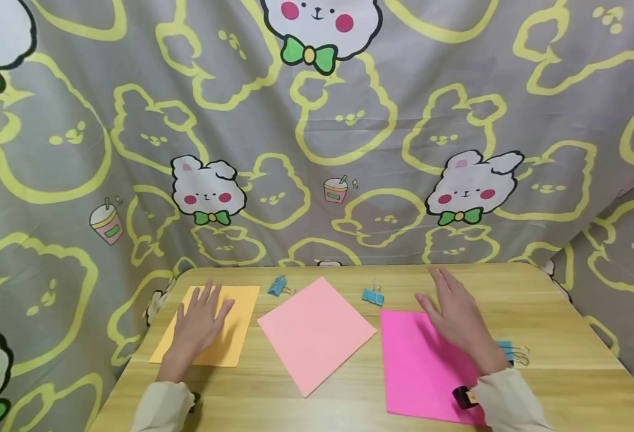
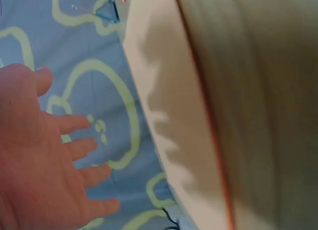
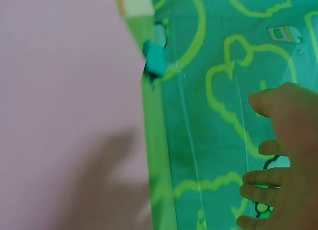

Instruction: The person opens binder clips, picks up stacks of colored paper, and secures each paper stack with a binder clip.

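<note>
My left hand [image 1: 200, 321] hovers over a stack of yellow-orange paper [image 1: 241, 327], fingers spread and straight; the left wrist view shows its shadow falling on the sheets [image 2: 164, 91]. On the right, my right hand [image 1: 454, 309] is held above a magenta paper stack [image 1: 414, 372], fingers extended and nothing in them. Between the hands a light pink paper stack [image 1: 317, 336] lies turned like a diamond. Blue binder clips lie around the papers: one [image 1: 277, 285] behind on the left, one [image 1: 373, 296] behind on the right, and one [image 1: 506, 351] partly hidden by the right wrist.
A wooden table [image 1: 555, 324] carries everything. Behind and beside it hangs a grey curtain [image 1: 349, 240] printed with bears and rabbits, reaching down to the table's back edge.
</note>
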{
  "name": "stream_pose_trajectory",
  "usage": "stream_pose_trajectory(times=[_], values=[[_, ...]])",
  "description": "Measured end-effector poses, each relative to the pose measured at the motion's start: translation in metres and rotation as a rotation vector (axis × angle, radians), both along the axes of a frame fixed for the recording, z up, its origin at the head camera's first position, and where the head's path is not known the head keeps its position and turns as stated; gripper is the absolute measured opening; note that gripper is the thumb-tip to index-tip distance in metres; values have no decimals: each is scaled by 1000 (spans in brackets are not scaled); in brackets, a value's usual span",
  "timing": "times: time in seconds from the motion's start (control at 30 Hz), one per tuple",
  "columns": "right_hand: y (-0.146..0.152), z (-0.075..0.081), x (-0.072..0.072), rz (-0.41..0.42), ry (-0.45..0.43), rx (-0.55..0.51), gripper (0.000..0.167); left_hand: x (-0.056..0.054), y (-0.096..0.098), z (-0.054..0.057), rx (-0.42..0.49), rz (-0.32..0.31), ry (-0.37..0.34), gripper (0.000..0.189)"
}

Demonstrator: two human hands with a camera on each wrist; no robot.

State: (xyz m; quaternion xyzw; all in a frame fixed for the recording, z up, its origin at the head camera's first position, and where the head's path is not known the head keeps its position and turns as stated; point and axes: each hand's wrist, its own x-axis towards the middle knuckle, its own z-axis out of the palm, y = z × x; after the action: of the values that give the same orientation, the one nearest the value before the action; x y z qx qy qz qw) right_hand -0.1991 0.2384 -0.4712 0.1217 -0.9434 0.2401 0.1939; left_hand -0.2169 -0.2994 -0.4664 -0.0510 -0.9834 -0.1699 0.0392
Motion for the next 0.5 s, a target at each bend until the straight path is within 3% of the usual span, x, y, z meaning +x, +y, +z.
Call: stream_pose_trajectory(times=[0.2, 0.5], values=[[-31, 3, -10, 39, 20, -125, 64, 7, -22, -3, 24, 108, -144, 85], [-73, 1, -26, 101, -1, -293, 65, 9, -50, 1, 83, 239, -272, 88]])
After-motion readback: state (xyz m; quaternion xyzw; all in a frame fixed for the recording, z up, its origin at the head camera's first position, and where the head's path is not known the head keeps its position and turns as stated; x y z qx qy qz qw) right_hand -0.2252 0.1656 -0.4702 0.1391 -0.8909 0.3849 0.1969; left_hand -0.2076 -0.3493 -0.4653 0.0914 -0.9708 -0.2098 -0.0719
